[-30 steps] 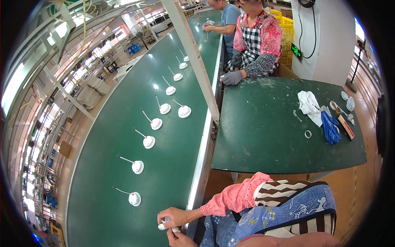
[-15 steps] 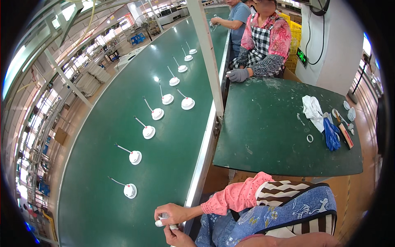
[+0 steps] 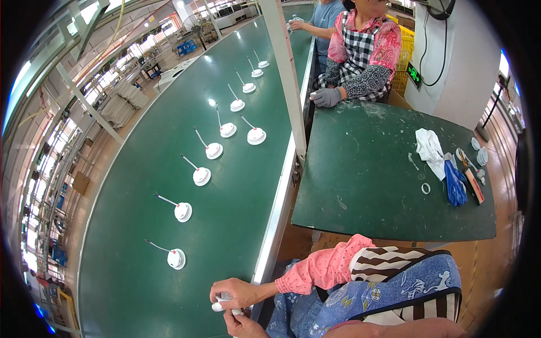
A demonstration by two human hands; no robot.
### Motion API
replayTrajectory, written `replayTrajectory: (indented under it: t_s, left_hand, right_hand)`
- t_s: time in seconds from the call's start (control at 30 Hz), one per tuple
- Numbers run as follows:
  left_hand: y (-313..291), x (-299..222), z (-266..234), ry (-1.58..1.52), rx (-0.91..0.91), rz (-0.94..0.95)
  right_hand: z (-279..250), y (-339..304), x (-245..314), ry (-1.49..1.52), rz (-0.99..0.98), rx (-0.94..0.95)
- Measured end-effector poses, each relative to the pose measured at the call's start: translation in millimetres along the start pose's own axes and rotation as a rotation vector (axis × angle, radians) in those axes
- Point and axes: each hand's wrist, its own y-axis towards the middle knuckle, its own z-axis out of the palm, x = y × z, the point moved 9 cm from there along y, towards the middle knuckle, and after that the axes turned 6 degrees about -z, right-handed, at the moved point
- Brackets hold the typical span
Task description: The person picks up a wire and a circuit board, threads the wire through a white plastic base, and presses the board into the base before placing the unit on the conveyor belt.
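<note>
My right hand point(image 3: 237, 293), below a pink dotted sleeve, is closed over the near right side of the green conveyor belt point(image 3: 129, 293). Just below it, my left hand point(image 3: 243, 325) is partly cut off by the lower edge, with fingers curled. Small whitish pieces point(image 3: 217, 307) show at the fingertips of both hands; whether they are fingertip covers or held parts I cannot make out. Nearest on the belt lies a white round fixture point(image 3: 176, 259) with a thin cable and a red spot. Another white fixture point(image 3: 182, 212) lies beyond it, with several more farther off.
On the right, a green side table point(image 3: 360, 186) carries a white cloth point(image 3: 429, 147), a blue glove point(image 3: 454, 186), a white ring point(image 3: 425, 188) and a wooden-handled tool point(image 3: 474, 186). A post point(image 3: 284, 73) rises at the belt's metal edge. Two co-workers point(image 3: 366, 50) sit beyond.
The view has shifted slightly, and the fixtures appear a little higher and farther left. My hands keep almost the same pose. The nearer co-worker's gloved hand has shifted slightly.
</note>
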Motion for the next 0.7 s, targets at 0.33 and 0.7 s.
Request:
replayTrajectory:
  t_s: [0.33,0.7]
  left_hand:
    - [-12,-32,-1,0.156,-0.053,0.019]
    - [-11,-22,-7,0.149,-0.045,-0.092]
  right_hand:
    - [1,-2,-5,-0.017,-0.043,-0.026]
    - [2,0,3,0.006,-0.045,-0.057]
